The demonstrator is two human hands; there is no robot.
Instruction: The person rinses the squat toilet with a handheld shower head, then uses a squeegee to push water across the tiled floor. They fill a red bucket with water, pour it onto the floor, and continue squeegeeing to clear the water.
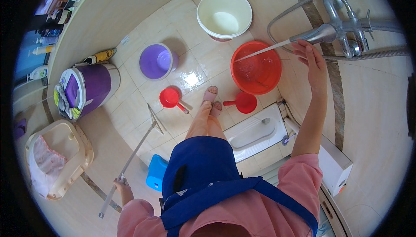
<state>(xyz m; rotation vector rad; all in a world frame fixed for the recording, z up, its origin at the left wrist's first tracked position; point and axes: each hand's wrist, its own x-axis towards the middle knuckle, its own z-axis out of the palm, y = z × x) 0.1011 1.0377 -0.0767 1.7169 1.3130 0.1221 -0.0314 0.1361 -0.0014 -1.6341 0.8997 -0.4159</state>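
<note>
My left hand [124,190] is closed around the pole of a floor squeegee [138,147], whose blade rests on the tiles to the left of my feet. My right hand [310,56] is raised beside the spout of a chrome wall faucet [317,35], its fingers partly spread; whether they touch the spout is unclear. Water streams from the spout into a red plastic basin [256,71] on the floor. Near my feet lie two red dippers, one to the left [169,97] and one to the right [246,103].
A purple bucket [156,61] and a white bucket [224,16] stand on wet tiles. A squat toilet [256,134] lies at right, a blue stool [156,173] at lower left. A purple-and-white washing machine [97,87] and cream baby bathtub [79,146] are along the left wall.
</note>
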